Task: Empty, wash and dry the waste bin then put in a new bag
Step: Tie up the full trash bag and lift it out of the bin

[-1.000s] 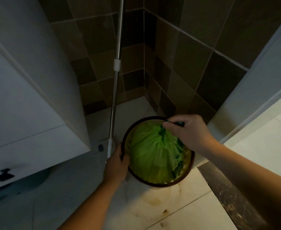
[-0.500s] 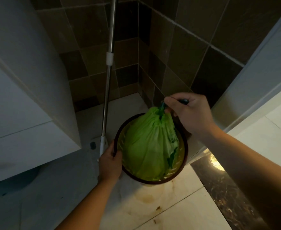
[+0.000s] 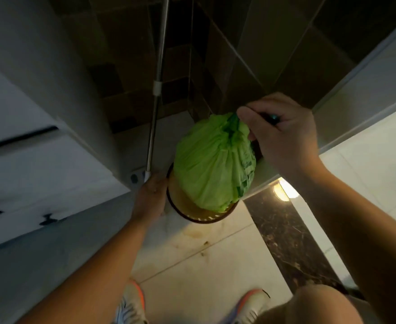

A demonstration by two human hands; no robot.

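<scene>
A view from above, looking down into a dim tiled corner. In the middle of the frame, a full green bag [image 3: 213,162] hangs partly out of a round brown bin [image 3: 187,215] that stands on the pale floor [image 3: 192,258]. The bag's lower part is inside the bin's rim; most of its bulging body shows above it.

The right hand [image 3: 283,139], at centre right, has its fingers curled tight around the bag's gathered dark green neck, gripping it at the top. A small dark end of the tie pokes out past the knuckles. The right forearm runs down to the lower right corner.

The left hand [image 3: 151,195], just left of the bin, grips the bin's left rim, with the fingers wrapped over the edge. Its forearm stretches to the lower left.

A metal mop pole [image 3: 156,94] leans upright from the top centre down to a white base on the floor, just above the left hand. A white cabinet [image 3: 40,141] with dark handles fills the left side of the frame. Dark brown wall tiles [image 3: 250,43] cover the upper middle. A white door frame [image 3: 367,73] crosses the upper right, and a dark marble strip [image 3: 283,235] runs below it in the floor, with a bright reflection of light at its upper end.

At the bottom edge are two shoes [image 3: 131,302] with orange trim, and a bare knee [image 3: 318,305] at the lower right.
</scene>
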